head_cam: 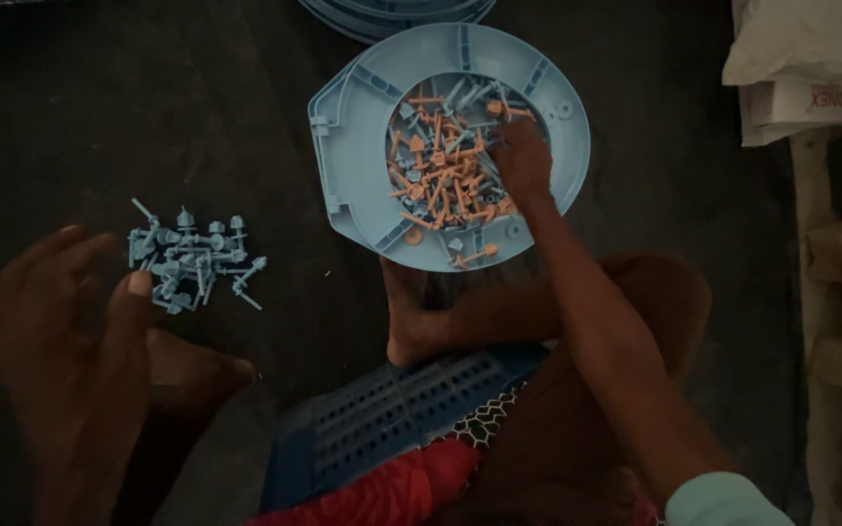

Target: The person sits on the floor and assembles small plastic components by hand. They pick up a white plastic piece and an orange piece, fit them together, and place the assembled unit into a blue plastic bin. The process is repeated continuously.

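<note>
Left hand (pixel 70 331) over dark floor (pixel 99 117), white sacks (pixel 806 44) beside

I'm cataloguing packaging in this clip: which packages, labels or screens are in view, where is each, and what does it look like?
White plastic bag: top right corner, crumpled, soft, resting on the box below it.
White cardboard box: top right edge, under the bag, rectangular, with red lettering on its side.
No screens or signs show.

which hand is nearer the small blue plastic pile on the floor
Left. The left hand hovers just beside the pile of small blue plastic parts; the right hand is away in the round blue tray.
</note>
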